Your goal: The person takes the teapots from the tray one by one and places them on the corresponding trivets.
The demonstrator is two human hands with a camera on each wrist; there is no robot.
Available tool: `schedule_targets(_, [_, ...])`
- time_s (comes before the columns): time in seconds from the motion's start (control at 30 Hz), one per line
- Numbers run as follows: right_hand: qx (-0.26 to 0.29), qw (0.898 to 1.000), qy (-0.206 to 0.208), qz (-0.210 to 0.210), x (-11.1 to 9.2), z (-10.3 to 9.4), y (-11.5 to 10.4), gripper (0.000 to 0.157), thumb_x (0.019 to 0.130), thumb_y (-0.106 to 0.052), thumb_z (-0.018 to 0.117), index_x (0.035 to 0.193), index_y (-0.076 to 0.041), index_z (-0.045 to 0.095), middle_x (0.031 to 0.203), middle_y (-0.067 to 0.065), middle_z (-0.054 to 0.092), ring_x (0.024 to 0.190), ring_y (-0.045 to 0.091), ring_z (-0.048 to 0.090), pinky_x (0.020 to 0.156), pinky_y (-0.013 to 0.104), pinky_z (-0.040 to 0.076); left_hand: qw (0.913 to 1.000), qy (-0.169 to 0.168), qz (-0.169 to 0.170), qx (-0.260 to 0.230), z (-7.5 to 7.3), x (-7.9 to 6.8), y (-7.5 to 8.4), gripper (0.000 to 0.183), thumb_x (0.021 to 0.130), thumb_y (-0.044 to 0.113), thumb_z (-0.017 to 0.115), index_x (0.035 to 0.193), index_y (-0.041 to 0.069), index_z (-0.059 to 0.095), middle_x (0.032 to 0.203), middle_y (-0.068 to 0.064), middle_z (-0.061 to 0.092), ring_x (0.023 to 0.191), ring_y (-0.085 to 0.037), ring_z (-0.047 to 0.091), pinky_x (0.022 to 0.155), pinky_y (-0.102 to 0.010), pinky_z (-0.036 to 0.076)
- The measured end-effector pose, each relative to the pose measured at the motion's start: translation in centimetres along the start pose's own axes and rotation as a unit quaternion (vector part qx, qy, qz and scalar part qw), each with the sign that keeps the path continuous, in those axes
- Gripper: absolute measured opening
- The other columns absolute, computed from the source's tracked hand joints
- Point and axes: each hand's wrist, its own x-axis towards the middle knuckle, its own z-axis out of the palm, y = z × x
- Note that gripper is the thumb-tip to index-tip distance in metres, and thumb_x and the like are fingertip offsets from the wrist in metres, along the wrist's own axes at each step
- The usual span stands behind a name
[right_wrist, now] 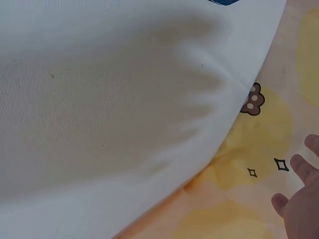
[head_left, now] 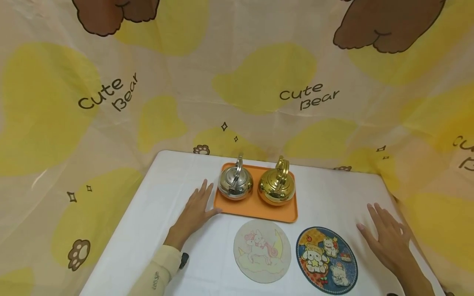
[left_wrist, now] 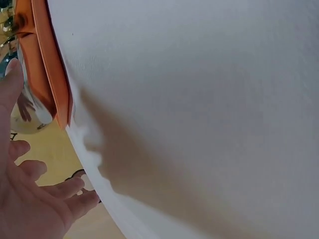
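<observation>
On an orange tray stand two small kettles side by side, a silver kettle on the left and a gold kettle on the right. My left hand is beside the tray's left edge with its fingers spread and nothing in them; its thumb lies close to the tray's front left corner, and I cannot tell whether they touch. Far over on the right, my right hand is held with extended fingers and holds nothing. Nearest to it lies a round blue mat with cartoon bears.
A pale round mat with a unicorn picture lies in front of the tray, left of the blue mat. Everything is on a white table. A yellow and beige curtain printed with bears hangs behind and around it.
</observation>
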Motion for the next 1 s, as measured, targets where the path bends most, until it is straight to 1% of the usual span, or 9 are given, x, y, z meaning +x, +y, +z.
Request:
schedule_targets(0.2, [0.000, 1.000, -0.008, -0.004, 0.3, 0.3, 0.0, 0.077, 0.107, -0.040, 0.057, 0.169, -0.011, 0.023, 0.172, 0.027, 0.024, 0.157, 0.052, 0.020, 0.108, 0.087, 0.009, 1.0000, -0.003, -0.001, 0.005, 1.1, 0.2, -0.2, 0.100, 0.096, 0.052, 0.074, 0.171, 0.013, 0.020, 0.178, -0.016, 0.007, 0.158, -0.055, 0.018, 0.127, -0.067, 0.018])
schedule_targets(0.37, [-0.009, 1.000, -0.016, 0.001, 0.2, 0.3, 0.4, 0.076, 0.108, -0.041, 0.056, 0.170, -0.012, 0.022, 0.173, 0.025, 0.021, 0.157, 0.052, 0.019, 0.108, 0.087, 0.009, 0.9998, -0.009, -0.001, -0.016, 1.7, 0.6, -0.1, 0.101, 0.097, 0.053, 0.073, 0.171, 0.011, 0.019, 0.178, -0.016, 0.007, 0.158, -0.056, 0.015, 0.128, -0.068, 0.015])
schedule_targets(0.43, [-0.011, 1.000, -0.018, 0.003, 0.2, 0.4, 0.5, 0.076, 0.108, -0.042, 0.056, 0.170, -0.013, 0.022, 0.174, 0.025, 0.021, 0.157, 0.052, 0.019, 0.108, 0.087, 0.009, 0.9997, -0.014, -0.004, -0.021, 1.8, 0.8, 0.0, 0.101, 0.097, 0.053, 0.073, 0.171, 0.011, 0.018, 0.178, -0.016, 0.007, 0.159, -0.055, 0.013, 0.127, -0.070, 0.014])
schedule_targets(0.53, [-0.009, 1.000, -0.017, 0.002, 0.3, 0.4, 0.4, 0.076, 0.107, -0.041, 0.056, 0.170, -0.013, 0.023, 0.173, 0.025, 0.022, 0.156, 0.053, 0.020, 0.107, 0.087, 0.010, 0.9995, -0.022, -0.013, -0.017, 2.0, 0.8, 0.2, 0.102, 0.097, 0.054, 0.072, 0.171, 0.012, 0.017, 0.178, -0.014, 0.007, 0.160, -0.054, 0.011, 0.126, -0.071, 0.012])
schedule_targets(0.7, [-0.001, 1.000, -0.002, -0.009, 0.5, 0.4, 0.2, 0.074, 0.107, -0.038, 0.058, 0.168, -0.009, 0.028, 0.171, 0.026, 0.028, 0.154, 0.055, 0.025, 0.105, 0.086, 0.019, 0.9993, -0.035, -0.016, -0.006, 2.0, 0.8, 0.4, 0.103, 0.097, 0.054, 0.071, 0.171, 0.011, 0.015, 0.178, -0.013, 0.010, 0.161, -0.052, 0.006, 0.126, -0.070, 0.007])
schedule_targets(0.8, [0.004, 1.000, 0.007, -0.018, 0.6, 0.4, 0.0, 0.072, 0.107, -0.037, 0.059, 0.167, -0.007, 0.031, 0.169, 0.028, 0.031, 0.151, 0.057, 0.030, 0.104, 0.084, 0.025, 0.9992, -0.038, -0.013, 0.002, 2.1, 0.7, 0.4, 0.102, 0.098, 0.053, 0.071, 0.170, 0.008, 0.015, 0.177, -0.015, 0.015, 0.160, -0.053, 0.006, 0.126, -0.071, 0.006])
schedule_targets(0.9, [0.012, 1.000, 0.009, -0.019, 0.7, 0.4, -0.3, 0.072, 0.106, -0.036, 0.060, 0.166, -0.007, 0.031, 0.169, 0.028, 0.032, 0.150, 0.057, 0.031, 0.104, 0.084, 0.025, 0.9991, -0.040, -0.011, 0.013, 2.1, 0.7, 0.5, 0.100, 0.099, 0.051, 0.071, 0.170, 0.007, 0.017, 0.176, -0.017, 0.020, 0.160, -0.055, 0.007, 0.125, -0.073, 0.007])
schedule_targets(1.0, [0.028, 0.999, 0.004, -0.016, 0.8, 0.4, -0.7, 0.073, 0.106, -0.034, 0.059, 0.167, -0.007, 0.029, 0.170, 0.027, 0.029, 0.152, 0.057, 0.028, 0.107, 0.086, 0.020, 0.9989, -0.043, -0.014, 0.014, 2.2, 0.7, 0.6, 0.099, 0.099, 0.050, 0.072, 0.170, 0.006, 0.018, 0.175, -0.017, 0.022, 0.160, -0.055, 0.006, 0.125, -0.073, 0.007])
